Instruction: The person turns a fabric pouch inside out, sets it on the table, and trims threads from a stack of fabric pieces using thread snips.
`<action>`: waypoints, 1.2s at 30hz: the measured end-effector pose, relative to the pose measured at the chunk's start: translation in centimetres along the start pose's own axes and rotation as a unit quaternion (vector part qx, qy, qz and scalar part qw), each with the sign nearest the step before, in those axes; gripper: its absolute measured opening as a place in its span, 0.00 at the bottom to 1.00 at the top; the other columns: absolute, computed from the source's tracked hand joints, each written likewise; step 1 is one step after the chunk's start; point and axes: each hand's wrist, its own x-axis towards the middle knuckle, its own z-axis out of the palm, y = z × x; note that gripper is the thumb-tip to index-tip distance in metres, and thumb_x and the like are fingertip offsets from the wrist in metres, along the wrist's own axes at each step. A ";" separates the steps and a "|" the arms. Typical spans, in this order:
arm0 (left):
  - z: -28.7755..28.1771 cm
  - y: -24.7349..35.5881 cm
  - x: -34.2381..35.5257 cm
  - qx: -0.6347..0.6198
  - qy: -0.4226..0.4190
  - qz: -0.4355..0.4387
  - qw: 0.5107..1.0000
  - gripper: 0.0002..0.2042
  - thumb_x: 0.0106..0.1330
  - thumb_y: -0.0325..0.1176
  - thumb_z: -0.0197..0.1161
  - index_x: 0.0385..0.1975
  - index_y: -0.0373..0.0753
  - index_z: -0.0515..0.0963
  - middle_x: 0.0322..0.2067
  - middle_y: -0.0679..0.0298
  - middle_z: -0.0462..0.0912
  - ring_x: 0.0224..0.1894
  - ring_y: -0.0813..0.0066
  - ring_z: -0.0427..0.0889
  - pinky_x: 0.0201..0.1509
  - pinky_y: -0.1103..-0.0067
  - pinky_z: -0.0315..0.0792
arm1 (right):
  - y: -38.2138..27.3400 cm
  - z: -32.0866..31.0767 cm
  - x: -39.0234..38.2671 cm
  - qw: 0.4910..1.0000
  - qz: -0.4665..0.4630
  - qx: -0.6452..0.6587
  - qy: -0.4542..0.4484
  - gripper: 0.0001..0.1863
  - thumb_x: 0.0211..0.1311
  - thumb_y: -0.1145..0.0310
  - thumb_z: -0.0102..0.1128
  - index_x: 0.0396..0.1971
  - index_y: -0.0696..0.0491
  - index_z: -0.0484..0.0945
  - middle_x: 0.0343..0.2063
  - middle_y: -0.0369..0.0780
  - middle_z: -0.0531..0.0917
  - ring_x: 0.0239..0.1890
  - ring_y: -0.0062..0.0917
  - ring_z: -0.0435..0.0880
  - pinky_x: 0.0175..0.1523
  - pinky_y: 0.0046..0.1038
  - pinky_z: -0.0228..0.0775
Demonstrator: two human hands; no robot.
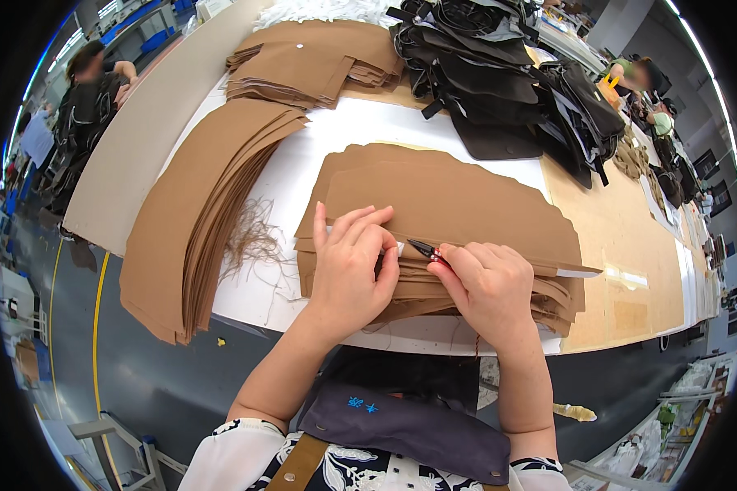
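Note:
My right hand (491, 290) holds small black thread snips (421, 247), their tip against the folded edge of a brown fabric piece with a narrow pale strip (577, 271) along it. Just left of the snips, my left hand (352, 270) has thumb and index finger closed at that edge, the other fingers resting over the fabric. These pieces lie in a stack (434, 188) with a curved back edge on the white table surface. Loose threads (250, 237) lie to the left of the stack.
A long brown stack (184, 204) lies left, another (303, 61) behind it. Black bags (483, 90) are heaped at back right. A pale board (147, 131) borders the table's left. Other people work at far left (86, 82) and far right (635, 78).

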 end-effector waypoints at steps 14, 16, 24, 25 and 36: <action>-7.9 -6.4 -4.9 0.122 0.028 -0.096 0.988 0.04 0.65 0.21 0.61 0.36 0.36 0.75 0.60 0.49 0.82 0.65 0.48 0.76 0.72 0.58 0.64 | 2.9 -5.2 -1.6 0.980 0.170 0.055 -0.083 0.12 0.60 0.69 0.73 0.43 0.53 0.86 0.34 0.42 0.90 0.35 0.37 0.88 0.42 0.35 0.78; -8.7 -6.9 -4.9 0.210 -0.033 -0.094 0.973 0.07 0.61 0.19 0.62 0.37 0.35 0.75 0.60 0.47 0.81 0.65 0.46 0.75 0.70 0.59 0.67 | 3.1 -5.6 -1.4 0.977 0.177 0.048 -0.109 0.09 0.59 0.75 0.69 0.40 0.54 0.85 0.32 0.44 0.88 0.35 0.39 0.87 0.41 0.36 0.77; -9.3 -5.7 -3.1 0.052 -0.036 -0.082 0.995 0.18 0.67 0.21 0.64 0.56 0.34 0.74 0.45 0.54 0.87 0.50 0.56 0.86 0.59 0.66 0.76 | 3.5 -6.7 1.5 0.982 0.183 0.014 -0.036 0.08 0.59 0.76 0.67 0.39 0.53 0.82 0.31 0.45 0.85 0.34 0.44 0.85 0.40 0.40 0.74; -9.0 -5.1 -2.4 0.053 -0.033 -0.079 0.995 0.18 0.67 0.21 0.64 0.56 0.34 0.74 0.45 0.54 0.87 0.50 0.56 0.86 0.59 0.66 0.76 | 3.8 -6.7 1.9 0.985 0.171 -0.021 -0.007 0.09 0.60 0.76 0.67 0.40 0.53 0.81 0.31 0.45 0.85 0.34 0.44 0.85 0.39 0.40 0.74; -11.7 -5.0 8.3 -0.445 -0.045 -0.237 0.863 0.18 0.73 0.35 0.69 0.58 0.36 0.78 0.36 0.57 0.89 0.31 0.72 0.88 0.35 0.78 0.80 | 3.3 -6.8 12.5 0.991 0.106 -0.046 0.069 0.06 0.71 0.68 0.60 0.43 0.50 0.77 0.32 0.46 0.85 0.38 0.47 0.84 0.41 0.45 0.72</action>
